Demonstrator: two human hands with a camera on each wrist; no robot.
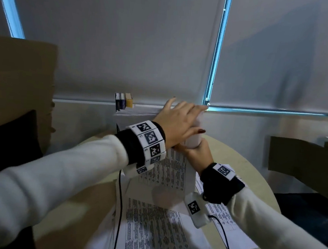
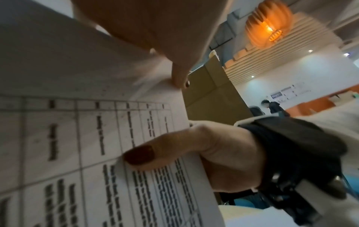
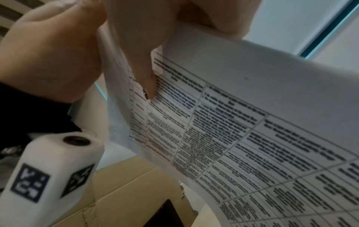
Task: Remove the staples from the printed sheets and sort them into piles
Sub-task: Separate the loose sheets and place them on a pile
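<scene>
A set of printed sheets (image 1: 167, 169) with tables of text hangs in the air above the table. My right hand (image 1: 194, 152) grips its upper corner from below, thumb (image 2: 139, 155) pressed on the printed face (image 2: 77, 138). My left hand (image 1: 179, 121) reaches over the top edge, fingers curled round the top sheet, which is bent away from the others (image 3: 252, 122). A fingertip (image 2: 180, 83) pinches that sheet's edge. No staple or staple remover shows in any view.
Loose printed sheets (image 1: 150, 231) lie on the round beige table (image 1: 253, 170), with more at the right (image 1: 221, 213). Wrist cables (image 1: 119, 209) trail over them. Books (image 1: 122, 100) stand on the sill. Cardboard boxes stand at left (image 1: 19, 83) and right (image 1: 294, 158).
</scene>
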